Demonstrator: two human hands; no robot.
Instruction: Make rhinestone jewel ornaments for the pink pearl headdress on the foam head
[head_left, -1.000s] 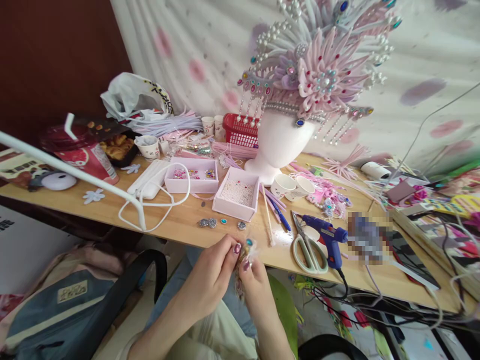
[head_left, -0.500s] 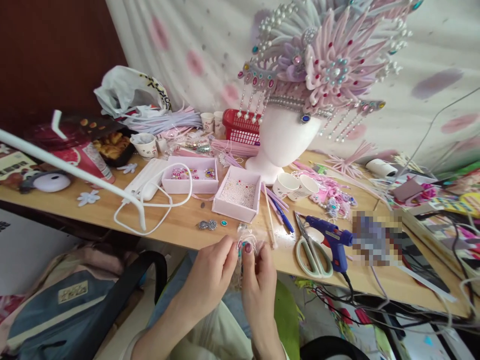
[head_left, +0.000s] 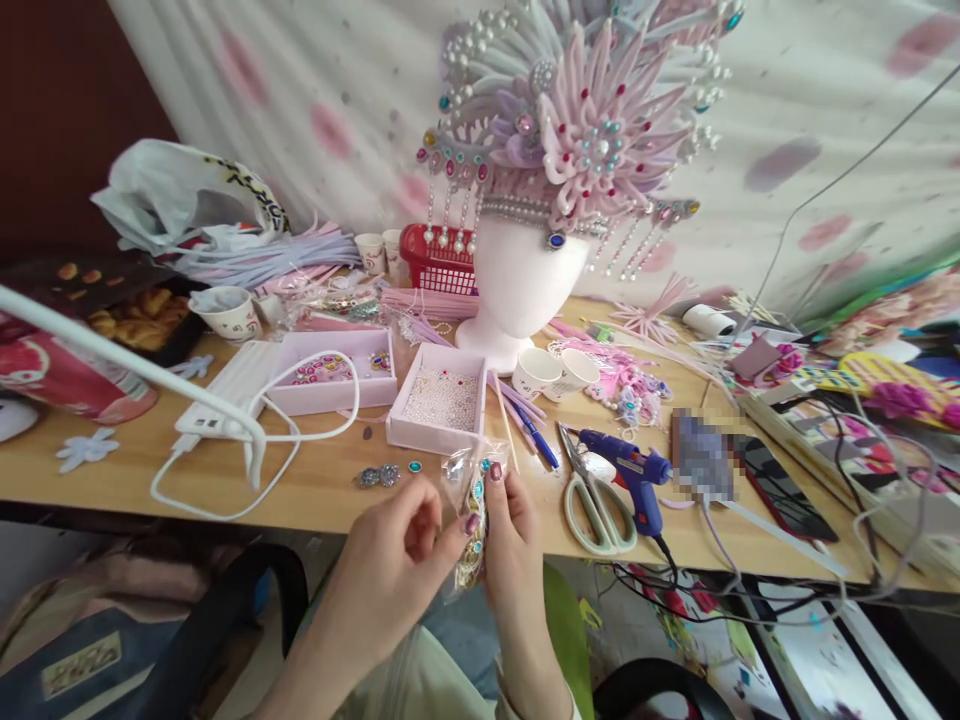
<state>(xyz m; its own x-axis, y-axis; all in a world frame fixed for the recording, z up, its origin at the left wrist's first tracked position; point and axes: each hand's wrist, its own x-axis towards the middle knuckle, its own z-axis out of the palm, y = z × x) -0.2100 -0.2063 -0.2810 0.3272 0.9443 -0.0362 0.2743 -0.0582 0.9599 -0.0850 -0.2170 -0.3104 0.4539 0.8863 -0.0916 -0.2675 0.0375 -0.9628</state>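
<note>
A small clear plastic bag [head_left: 474, 530] with turquoise and gold-rimmed gems inside is held over the table's front edge. My right hand [head_left: 516, 530] grips it from the right, thumb on top near the upper end. My left hand [head_left: 401, 545] is at its left side, fingers curled and thumb pressed on the bag; the fingertips behind it are hidden. Just beyond lie a loose turquoise gem [head_left: 415, 467] and silver flower-shaped pieces [head_left: 377, 476]. A lilac box [head_left: 435, 440] of small pearl beads stands past the bag.
A white mannequin head [head_left: 517, 280] wears a pink and pale-blue headdress [head_left: 592, 140]. Scissors [head_left: 598, 505] and a blue glue gun [head_left: 634, 470] lie to the right, with a trailing cord. A white lamp arm [head_left: 135, 350] crosses the left. Paper cups [head_left: 536, 372] stand behind.
The bag is now turned so its gems show along its length. My left hand has opened its grip somewhat and its thumb sits lower on the bag. The view has shifted right.
</note>
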